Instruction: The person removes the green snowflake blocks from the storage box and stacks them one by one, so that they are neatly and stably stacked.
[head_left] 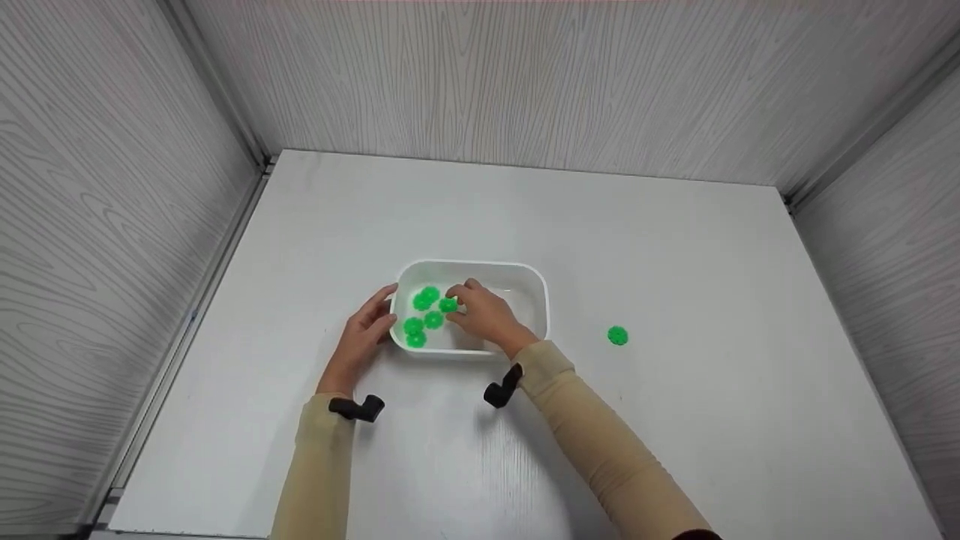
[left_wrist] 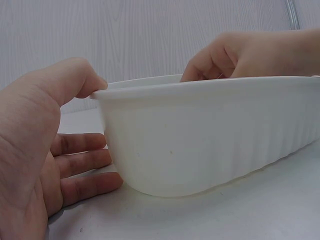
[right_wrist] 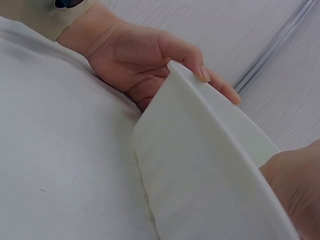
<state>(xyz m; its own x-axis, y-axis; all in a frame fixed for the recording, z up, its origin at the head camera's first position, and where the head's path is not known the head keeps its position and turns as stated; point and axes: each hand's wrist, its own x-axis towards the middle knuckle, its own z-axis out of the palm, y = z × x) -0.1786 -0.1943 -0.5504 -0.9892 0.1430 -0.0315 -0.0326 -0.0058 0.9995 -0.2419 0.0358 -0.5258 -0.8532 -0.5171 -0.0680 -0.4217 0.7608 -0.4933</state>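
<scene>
Six small green scalloped discs [head_left: 433, 320] sit within the white tray [head_left: 525, 300], all but one toward its L end on the floor: two pairs, each touching or overlapping, plus a single. No. 6, the held disc [head_left: 448, 305], is btwn thumb & finger of the R hand [head_left: 487, 311], which reaches over the near rim & pinches it; seen in head view only, as the tray wall hides those fingertips from both wrist cams. L hand [head_left: 358, 345] holds the tray's L end, thumb hooked on the rim, other fingers low by the outer wall, per L wrist view. A 7th, the loose disc [head_left: 617, 335], lies on the white table [head_left: 712, 270], R of the tray & well apart from it. Tray stands upright, approx mid-table. Arms in beige: L sleeve [head_left: 319, 465], R sleeve [head_left: 611, 450]; each wrist w/ a black piece, L mount [head_left: 358, 409] & R mount [head_left: 502, 386]. Pale wood-grain panels round the table: back panel [head_left: 480, 82], L panel [head_left: 97, 225], R panel [head_left: 892, 247]
</scene>
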